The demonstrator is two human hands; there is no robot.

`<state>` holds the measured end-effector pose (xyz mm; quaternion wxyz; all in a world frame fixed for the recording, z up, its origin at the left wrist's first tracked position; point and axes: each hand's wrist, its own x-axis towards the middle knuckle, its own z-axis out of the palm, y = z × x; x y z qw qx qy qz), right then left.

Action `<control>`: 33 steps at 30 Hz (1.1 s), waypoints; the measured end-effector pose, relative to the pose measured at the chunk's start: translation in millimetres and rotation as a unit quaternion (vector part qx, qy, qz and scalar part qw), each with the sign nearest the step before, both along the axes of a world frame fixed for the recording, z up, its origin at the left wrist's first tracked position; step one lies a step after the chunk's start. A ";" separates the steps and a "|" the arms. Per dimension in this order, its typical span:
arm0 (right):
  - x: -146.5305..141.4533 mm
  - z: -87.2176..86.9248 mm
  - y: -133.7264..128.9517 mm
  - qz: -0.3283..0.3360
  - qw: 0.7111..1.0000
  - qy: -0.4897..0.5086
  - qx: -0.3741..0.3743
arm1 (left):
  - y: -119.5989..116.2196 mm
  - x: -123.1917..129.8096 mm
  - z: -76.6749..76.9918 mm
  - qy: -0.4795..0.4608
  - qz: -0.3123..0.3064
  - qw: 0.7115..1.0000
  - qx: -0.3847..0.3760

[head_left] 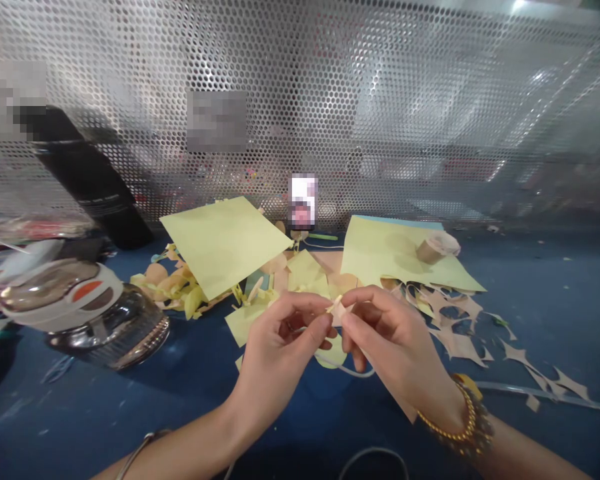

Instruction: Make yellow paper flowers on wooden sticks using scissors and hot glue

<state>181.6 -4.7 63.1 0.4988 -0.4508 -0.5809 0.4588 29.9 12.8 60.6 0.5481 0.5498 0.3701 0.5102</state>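
Both hands meet above the middle of the blue table. My left hand (285,350) pinches the left side of a small pale paper piece (337,311) between thumb and forefinger. On its other side, my right hand (393,337) pinches the same piece, its remaining fingers curled. The piece is small and partly covered by the fingertips, so its exact shape is unclear. Below and behind the hands lie yellow-green paper pieces (307,272) and a white cord (357,373). A bracelet of gold beads circles my right wrist.
Large yellow-green sheets (225,243) lie behind, one under a tape roll (437,247). A glass jar (105,320) and black bottle (93,180) stand left. Cut paper scraps (460,333) spread right. A phone (303,200) leans on a perforated metal panel (280,80).
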 end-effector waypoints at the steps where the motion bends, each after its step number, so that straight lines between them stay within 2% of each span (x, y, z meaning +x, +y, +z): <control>1: -0.3 0.2 -0.1 -0.003 1.000 0.000 0.001 | -0.1 0.1 0.0 0.003 0.001 1.000 -0.001; 9: -3.1 1.4 1.4 -0.032 0.999 -0.012 0.010 | -3.8 1.2 -1.5 0.024 -0.003 1.000 0.012; 19: -2.6 3.3 1.5 -0.049 0.997 -0.049 0.014 | -4.4 0.7 -4.0 -0.002 -0.028 1.000 -0.002; 29: -1.8 4.2 -0.1 -0.057 0.994 -0.090 0.038 | -0.3 -0.1 -1.1 0.046 0.000 0.999 0.007; 33: -2.1 2.4 -0.2 -0.065 0.988 -0.119 0.071 | 0.8 -0.6 0.1 0.065 0.009 0.998 0.015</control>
